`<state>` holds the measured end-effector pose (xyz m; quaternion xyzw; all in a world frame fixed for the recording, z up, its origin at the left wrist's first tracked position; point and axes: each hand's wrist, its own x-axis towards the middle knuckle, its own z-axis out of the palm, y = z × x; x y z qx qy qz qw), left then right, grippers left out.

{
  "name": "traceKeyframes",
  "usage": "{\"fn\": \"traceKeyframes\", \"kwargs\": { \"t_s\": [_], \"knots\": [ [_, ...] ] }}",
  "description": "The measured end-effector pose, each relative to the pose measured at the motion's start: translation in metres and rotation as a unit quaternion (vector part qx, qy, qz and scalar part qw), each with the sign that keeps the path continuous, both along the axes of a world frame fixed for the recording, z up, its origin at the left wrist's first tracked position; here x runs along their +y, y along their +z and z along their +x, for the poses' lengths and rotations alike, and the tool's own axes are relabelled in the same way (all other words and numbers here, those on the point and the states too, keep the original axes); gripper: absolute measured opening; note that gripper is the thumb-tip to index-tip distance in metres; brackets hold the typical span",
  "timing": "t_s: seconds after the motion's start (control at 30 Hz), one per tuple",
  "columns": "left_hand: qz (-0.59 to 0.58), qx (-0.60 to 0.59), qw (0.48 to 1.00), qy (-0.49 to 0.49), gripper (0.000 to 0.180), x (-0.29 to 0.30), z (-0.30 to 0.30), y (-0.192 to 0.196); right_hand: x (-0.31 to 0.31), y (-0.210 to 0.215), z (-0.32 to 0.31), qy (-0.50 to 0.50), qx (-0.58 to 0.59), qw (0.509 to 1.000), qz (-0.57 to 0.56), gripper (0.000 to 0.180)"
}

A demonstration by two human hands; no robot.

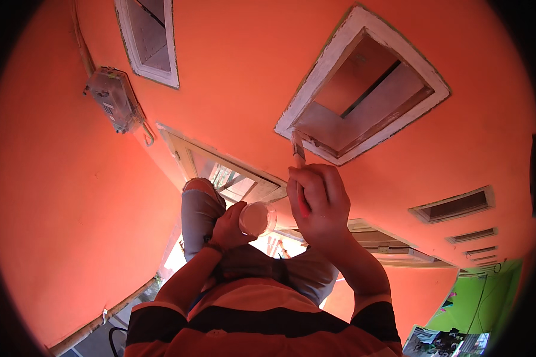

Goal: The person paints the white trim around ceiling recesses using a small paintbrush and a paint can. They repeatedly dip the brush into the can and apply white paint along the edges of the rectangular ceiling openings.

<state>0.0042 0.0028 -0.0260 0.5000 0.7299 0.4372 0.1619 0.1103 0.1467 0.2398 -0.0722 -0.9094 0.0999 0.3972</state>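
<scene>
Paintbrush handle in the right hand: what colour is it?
The paintbrush handle looks red, best in the head view.

Free gap between cup [271, 220] and right grip [324, 199]; orange wall [232, 71] and white frame [321, 71] as barrier beyond the brush [298, 154].

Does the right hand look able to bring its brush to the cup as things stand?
Probably yes: the left hand holds the clear cup close by, and nothing visible stands between it and the right hand.

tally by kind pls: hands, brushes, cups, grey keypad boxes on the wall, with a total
left hand and right hand: 2
brush: 1
cup: 1
grey keypad box: 1
total: 5
</scene>
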Motion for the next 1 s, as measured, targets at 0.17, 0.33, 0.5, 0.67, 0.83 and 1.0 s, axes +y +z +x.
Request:
{"fn": "traceKeyframes", "kwargs": {
  "t_s": [0.17, 0.33, 0.5, 0.67, 0.83, 1.0],
  "knots": [
    [-0.021, -0.004, 1.0, 0.008, 0.099, 0.0, 0.002, 0.002, 0.007, -0.013, 0.01, -0.016, -0.008, 0.999, 0.036, 0.051],
    [-0.048, -0.026, 0.998, 0.008, 0.1, 0.003, 0.003, 0.001, 0.003, 0.0, 0.013, 0.012, 0.0, 0.998, 0.054, 0.049],
    [-0.031, -0.022, 0.999, 0.019, 0.101, 0.005, 0.005, -0.002, 0.009, 0.0, 0.01, -0.006, -0.016, 1.0, 0.02, 0.039],
    [-0.02, -0.006, 0.999, 0.024, 0.102, 0.006, 0.006, -0.003, 0.007, 0.0, 0.025, -0.045, -0.009, 0.999, 0.008, 0.04],
    [-0.016, -0.009, 1.0, 0.008, 0.102, 0.006, 0.004, -0.006, 0.003, -0.001, 0.002, -0.017, 0.006, 1.0, 0.001, 0.036],
    [-0.013, -0.007, 1.0, 0.016, 0.103, 0.008, 0.005, -0.006, 0.009, 0.004, 0.017, -0.047, -0.015, 0.999, -0.003, 0.041]
  ]
}}
